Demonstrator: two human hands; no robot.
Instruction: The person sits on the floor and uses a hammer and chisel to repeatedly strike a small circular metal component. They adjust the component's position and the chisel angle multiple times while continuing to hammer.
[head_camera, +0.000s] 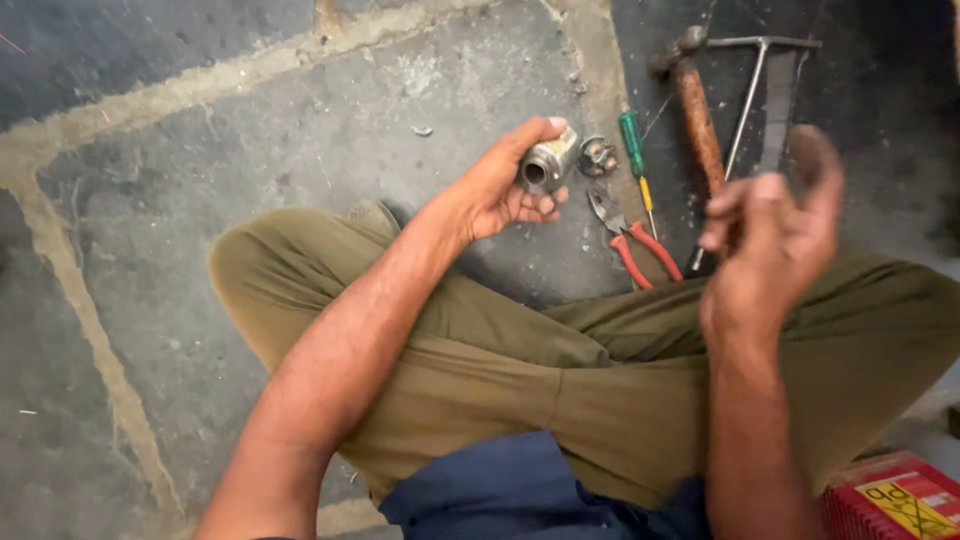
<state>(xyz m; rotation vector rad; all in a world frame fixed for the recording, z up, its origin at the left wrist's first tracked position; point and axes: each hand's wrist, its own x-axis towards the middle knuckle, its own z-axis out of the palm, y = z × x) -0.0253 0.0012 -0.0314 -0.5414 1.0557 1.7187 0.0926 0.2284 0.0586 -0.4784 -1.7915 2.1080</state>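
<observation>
Nearest to you, at the bottom right corner, a red box (893, 497) was cut off by the frame edge, so its contents could not be told. Above it your crossed legs in olive trousers (560, 370) filled the middle, seated on the stone floor (150, 200).

Your right hand (770, 245) was raised over the right knee, blurred by motion; its fingers (735, 205) were loosely curled, and I could not tell whether they pinched anything small. Your left hand (500, 190) reached out over the floor with its fingers clenched round a short metal cylinder (547, 163), open end facing you, thumb on top and the other fingers beneath.

That cylinder looked like solid steel: stiff, fairly heavy for its bulk, not fragile, and likely slick if oily. A grip round the barrel, as you had it, seemed soundest; the open rim offered less purchase. Its far end and inside were hidden.

Just beside it on the floor lay a small round metal part (598, 156), too small to identify. Next to that lay a green screwdriver (634, 160) and red-handled pliers (630, 240), the handles partly behind your right knee. Farther off lay a hammer (695, 110) with a worn wooden handle, its lower end hidden by your right hand, and a hacksaw frame (770, 90), dark and hard to make out.
</observation>
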